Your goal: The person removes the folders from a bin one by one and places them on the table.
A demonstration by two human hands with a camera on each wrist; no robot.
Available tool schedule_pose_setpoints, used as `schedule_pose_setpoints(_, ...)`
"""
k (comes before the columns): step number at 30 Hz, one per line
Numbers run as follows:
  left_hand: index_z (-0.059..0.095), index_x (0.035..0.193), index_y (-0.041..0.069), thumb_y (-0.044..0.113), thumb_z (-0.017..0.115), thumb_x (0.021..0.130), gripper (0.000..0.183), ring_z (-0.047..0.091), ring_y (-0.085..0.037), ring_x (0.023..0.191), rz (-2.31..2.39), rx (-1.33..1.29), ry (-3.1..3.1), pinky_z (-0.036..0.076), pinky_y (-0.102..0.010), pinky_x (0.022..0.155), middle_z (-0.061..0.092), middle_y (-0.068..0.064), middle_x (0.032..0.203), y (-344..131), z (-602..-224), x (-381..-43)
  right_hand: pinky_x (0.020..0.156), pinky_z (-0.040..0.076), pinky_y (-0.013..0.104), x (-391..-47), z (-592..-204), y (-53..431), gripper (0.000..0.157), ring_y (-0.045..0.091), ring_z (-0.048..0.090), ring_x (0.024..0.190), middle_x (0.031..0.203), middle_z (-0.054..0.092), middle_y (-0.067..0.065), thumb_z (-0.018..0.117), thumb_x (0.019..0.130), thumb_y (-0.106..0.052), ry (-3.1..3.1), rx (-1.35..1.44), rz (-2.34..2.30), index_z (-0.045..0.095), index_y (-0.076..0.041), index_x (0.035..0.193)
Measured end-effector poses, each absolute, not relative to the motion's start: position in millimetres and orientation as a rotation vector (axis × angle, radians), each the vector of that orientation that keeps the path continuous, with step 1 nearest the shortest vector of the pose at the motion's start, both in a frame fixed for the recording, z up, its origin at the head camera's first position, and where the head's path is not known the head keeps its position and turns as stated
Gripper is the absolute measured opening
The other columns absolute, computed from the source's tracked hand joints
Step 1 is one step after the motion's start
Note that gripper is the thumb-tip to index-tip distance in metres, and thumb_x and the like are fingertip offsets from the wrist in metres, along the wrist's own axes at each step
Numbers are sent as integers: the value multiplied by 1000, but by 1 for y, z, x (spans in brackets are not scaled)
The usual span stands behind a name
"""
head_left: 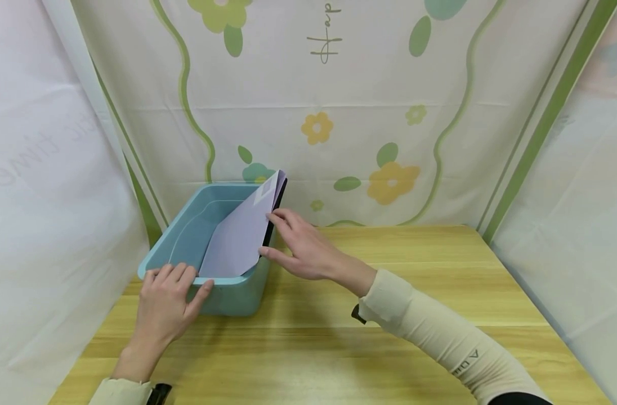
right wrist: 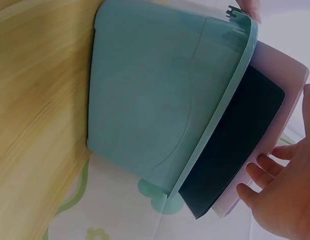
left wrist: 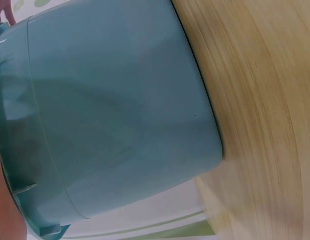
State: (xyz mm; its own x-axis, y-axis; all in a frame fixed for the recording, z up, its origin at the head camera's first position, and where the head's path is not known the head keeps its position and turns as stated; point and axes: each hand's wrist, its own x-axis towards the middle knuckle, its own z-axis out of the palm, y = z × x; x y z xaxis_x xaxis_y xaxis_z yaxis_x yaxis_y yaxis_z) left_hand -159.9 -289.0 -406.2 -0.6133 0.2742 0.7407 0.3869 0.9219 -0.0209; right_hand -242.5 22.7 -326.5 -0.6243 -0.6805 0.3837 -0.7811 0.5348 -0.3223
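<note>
A blue plastic bin (head_left: 202, 194) stands on the table at left. Leaning in it is a light purple folder (head_left: 237, 236) with a white label near its far end, its upper edge above the rim. A flat black piece (right wrist: 235, 142) lies along its right side, partly hidden in the bin. My left hand (head_left: 166, 298) grips the bin's near rim, fingers over the edge and thumb outside. At the folder's raised edge, my right hand (head_left: 308, 247) holds it between thumb and fingers. In the right wrist view, those fingertips (right wrist: 260, 177) lie against its outer side.
The wooden table (head_left: 389, 349) extends to the right and in front of the bin. Behind it hangs a white floral cloth (head_left: 359, 129), with further white cloth (head_left: 35, 197) at the left side and at the right.
</note>
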Motion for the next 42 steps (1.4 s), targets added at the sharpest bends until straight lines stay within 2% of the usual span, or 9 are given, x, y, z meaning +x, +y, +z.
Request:
schedule_pose_setpoints(7, 56, 85, 7, 63, 32, 104, 63, 55, -36, 77, -185, -467, -2266, 39, -58, 80, 60, -11, 82, -289, -405, -160, 114, 38, 41, -244, -325, 20, 74, 22, 36, 144, 161, 30, 8, 45, 105, -57, -2569, 1242, 722, 30, -10, 160)
schedule_pose_setpoints(11, 55, 84, 7, 63, 32, 104, 63, 54, -35, 76, -181, -470, -2260, 39, -58, 79, 59, -11, 81, -290, -405, -161, 113, 40, 42, -244, -323, 18, 75, 23, 40, 143, 162, 27, 7, 44, 104, -58, -2583, 1241, 759, 28, -12, 161)
schedule_pose_setpoints(17, 55, 84, 7, 63, 32, 104, 64, 54, -35, 75, -175, -471, -2267, 39, -58, 79, 59, -11, 80, -289, -406, -160, 115, 38, 45, -243, -321, 15, 79, 25, 40, 145, 166, 22, 6, 41, 104, -61, -2598, 1250, 829, 21, -13, 163)
schedule_pose_setpoints(23, 55, 84, 7, 63, 33, 104, 64, 54, -35, 75, -185, -477, -2263, 39, -58, 79, 58, -11, 80, -289, -405, -160, 120, 30, 44, -240, -318, 8, 91, 24, 27, 153, 169, 16, 6, 41, 100, -69, -2634, 1249, 829, 9, -12, 165)
schedule_pose_setpoints(29, 54, 85, 7, 63, 32, 104, 63, 53, -34, 74, -186, -480, -2263, 39, -58, 78, 57, -10, 79, -289, -405, -159, 122, 27, 43, -236, -315, -2, 109, 24, 21, 155, 171, 11, 7, 50, 92, -76, -2659, 1246, 797, 1, -12, 164)
schedule_pose_setpoints(42, 53, 82, 7, 62, 33, 105, 63, 52, -33, 71, -161, -476, -2251, 40, -57, 76, 54, -9, 76, -287, -406, -158, 120, 31, 42, -232, -311, -17, 115, 25, 23, 155, 170, 14, 12, 60, 87, -76, -2646, 1150, 758, 10, -5, 163)
